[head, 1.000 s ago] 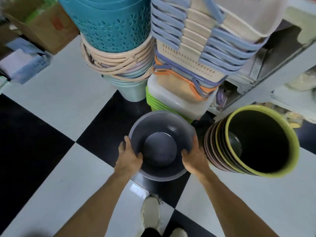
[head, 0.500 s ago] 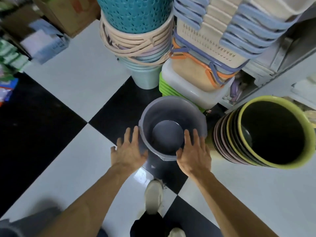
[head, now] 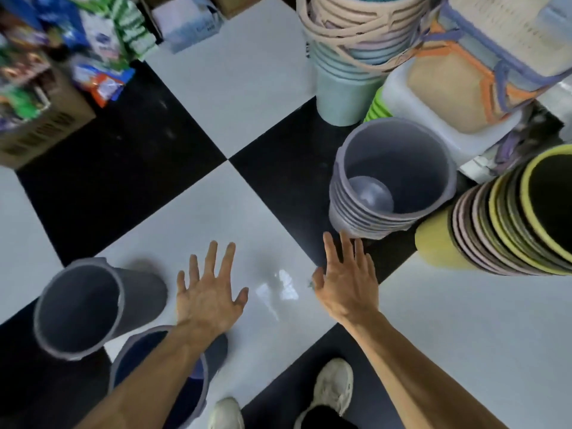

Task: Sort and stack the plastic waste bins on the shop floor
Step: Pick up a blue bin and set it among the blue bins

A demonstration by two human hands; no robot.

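A stack of several grey plastic bins stands upright on the black-and-white tiled floor at right of centre. To its right leans a stack of green, pink and dark bins. Two more grey bins stand at lower left: one on its own, the other partly hidden under my left forearm. My left hand hovers over a white tile with fingers spread, holding nothing. My right hand is also empty with straight fingers, its fingertips just below the grey stack.
Tall stacks of pastel baskets and handled tubs crowd the top right. A cardboard box with packaged goods sits at top left. My two shoes are at the bottom edge.
Both hands let go of the grey bin on the stack and drew back, fingers spread. The view swung left, bringing two more grey bins into sight at lower left.
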